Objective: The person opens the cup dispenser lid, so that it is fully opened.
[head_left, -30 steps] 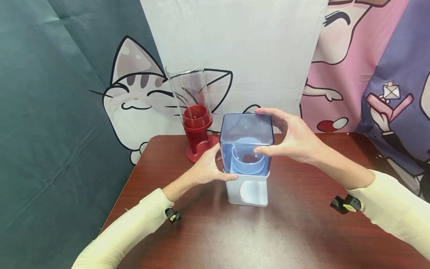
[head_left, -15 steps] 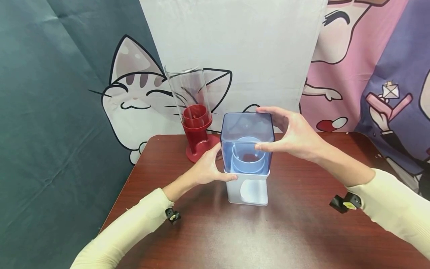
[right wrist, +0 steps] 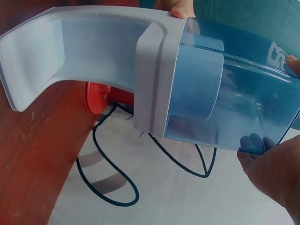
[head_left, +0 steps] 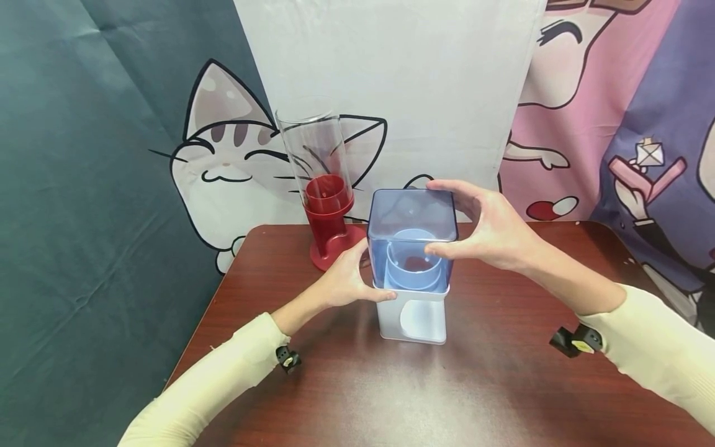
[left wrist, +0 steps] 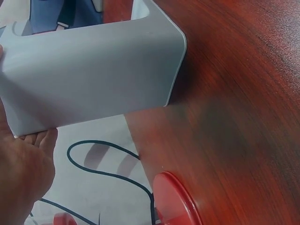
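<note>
L hand [head_left: 343, 276]: grips white dispenser base [head_left: 412, 318] at upper rim, thumb on front, fingers round side. R hand [head_left: 491, 230]: thumb & fingers spread wide, holding transp. blue box [head_left: 412, 214] nr top. Box: upright atop base, meeting its rim; pale-blue ring [head_left: 413, 276] inside. Base: upright on brown table [head_left: 503, 347], approx. ctr. Behind, to L: red stand [head_left: 329, 230] w/ clear cyl. tube [head_left: 304, 146]. Bkgd: cartoon-print fabric [head_left: 402, 74].
</note>
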Demonstrator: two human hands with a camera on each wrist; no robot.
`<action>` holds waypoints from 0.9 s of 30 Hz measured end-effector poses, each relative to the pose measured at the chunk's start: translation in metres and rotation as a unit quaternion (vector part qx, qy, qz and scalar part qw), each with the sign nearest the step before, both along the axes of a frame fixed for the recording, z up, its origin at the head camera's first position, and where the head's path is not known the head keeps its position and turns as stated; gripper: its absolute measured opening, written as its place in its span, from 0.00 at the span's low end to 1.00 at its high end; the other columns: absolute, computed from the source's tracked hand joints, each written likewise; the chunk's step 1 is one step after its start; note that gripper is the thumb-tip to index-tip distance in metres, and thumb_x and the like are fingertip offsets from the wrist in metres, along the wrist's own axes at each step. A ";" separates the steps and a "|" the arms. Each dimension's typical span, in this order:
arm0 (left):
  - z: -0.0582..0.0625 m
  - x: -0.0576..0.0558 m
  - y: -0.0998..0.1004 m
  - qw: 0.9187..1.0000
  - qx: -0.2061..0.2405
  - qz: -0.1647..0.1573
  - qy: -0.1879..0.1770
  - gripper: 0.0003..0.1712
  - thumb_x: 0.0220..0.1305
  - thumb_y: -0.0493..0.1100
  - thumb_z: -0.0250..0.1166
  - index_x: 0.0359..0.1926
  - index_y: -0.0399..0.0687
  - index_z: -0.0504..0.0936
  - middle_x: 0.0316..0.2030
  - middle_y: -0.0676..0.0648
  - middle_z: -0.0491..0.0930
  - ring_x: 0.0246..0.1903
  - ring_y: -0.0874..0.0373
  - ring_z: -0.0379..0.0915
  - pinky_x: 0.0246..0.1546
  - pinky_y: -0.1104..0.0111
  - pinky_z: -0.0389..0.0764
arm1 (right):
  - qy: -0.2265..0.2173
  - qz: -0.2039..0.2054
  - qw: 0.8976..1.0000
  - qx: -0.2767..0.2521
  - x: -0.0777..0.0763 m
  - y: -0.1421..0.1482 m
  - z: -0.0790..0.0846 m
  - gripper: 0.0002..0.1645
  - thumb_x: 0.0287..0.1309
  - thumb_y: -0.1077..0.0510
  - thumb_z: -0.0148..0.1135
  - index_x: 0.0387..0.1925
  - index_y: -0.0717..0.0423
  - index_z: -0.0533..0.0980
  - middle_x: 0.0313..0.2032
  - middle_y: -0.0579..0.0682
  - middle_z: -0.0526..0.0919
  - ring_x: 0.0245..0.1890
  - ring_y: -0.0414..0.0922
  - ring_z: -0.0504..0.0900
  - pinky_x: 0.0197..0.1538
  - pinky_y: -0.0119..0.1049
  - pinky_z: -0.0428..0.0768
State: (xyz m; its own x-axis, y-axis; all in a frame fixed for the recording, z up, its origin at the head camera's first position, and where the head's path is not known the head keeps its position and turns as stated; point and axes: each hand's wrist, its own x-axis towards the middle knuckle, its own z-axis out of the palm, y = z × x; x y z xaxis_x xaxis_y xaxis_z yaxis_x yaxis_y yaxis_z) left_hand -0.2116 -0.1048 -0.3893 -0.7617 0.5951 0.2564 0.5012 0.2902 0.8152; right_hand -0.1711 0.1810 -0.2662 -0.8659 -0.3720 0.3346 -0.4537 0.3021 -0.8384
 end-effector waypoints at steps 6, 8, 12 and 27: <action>-0.001 0.000 0.001 1.000 -0.003 0.000 0.006 0.54 0.49 0.49 0.85 0.74 0.55 0.66 0.65 0.55 0.78 0.65 0.59 0.76 0.65 0.60 0.79 | -0.006 0.004 1.000 -0.009 -0.002 0.002 0.000 0.52 0.43 0.68 0.86 0.72 0.59 0.73 0.61 0.56 0.82 0.57 0.48 0.83 0.55 0.31 0.85; -0.002 0.001 0.001 1.000 -0.005 0.001 0.008 0.54 0.49 0.50 0.85 0.74 0.54 0.66 0.65 0.55 0.78 0.65 0.58 0.76 0.65 0.59 0.79 | -0.010 0.003 1.000 -0.008 -0.003 0.002 0.000 0.52 0.44 0.68 0.86 0.72 0.58 0.73 0.61 0.56 0.82 0.58 0.48 0.83 0.55 0.31 0.85; -0.002 0.001 0.001 1.000 -0.007 0.002 0.008 0.55 0.49 0.51 0.85 0.75 0.54 0.66 0.65 0.55 0.78 0.66 0.59 0.75 0.65 0.59 0.79 | -0.018 0.004 1.000 -0.007 -0.004 0.003 0.001 0.51 0.45 0.67 0.86 0.72 0.56 0.73 0.62 0.55 0.81 0.58 0.48 0.83 0.55 0.33 0.86; 0.000 0.001 0.002 1.000 -0.005 0.003 0.012 0.54 0.49 0.50 0.85 0.73 0.55 0.66 0.63 0.56 0.79 0.64 0.61 0.76 0.64 0.62 0.80 | 0.015 -0.004 1.000 0.010 0.001 0.002 0.000 0.52 0.42 0.66 0.87 0.72 0.56 0.73 0.59 0.54 0.83 0.59 0.46 0.82 0.59 0.26 0.80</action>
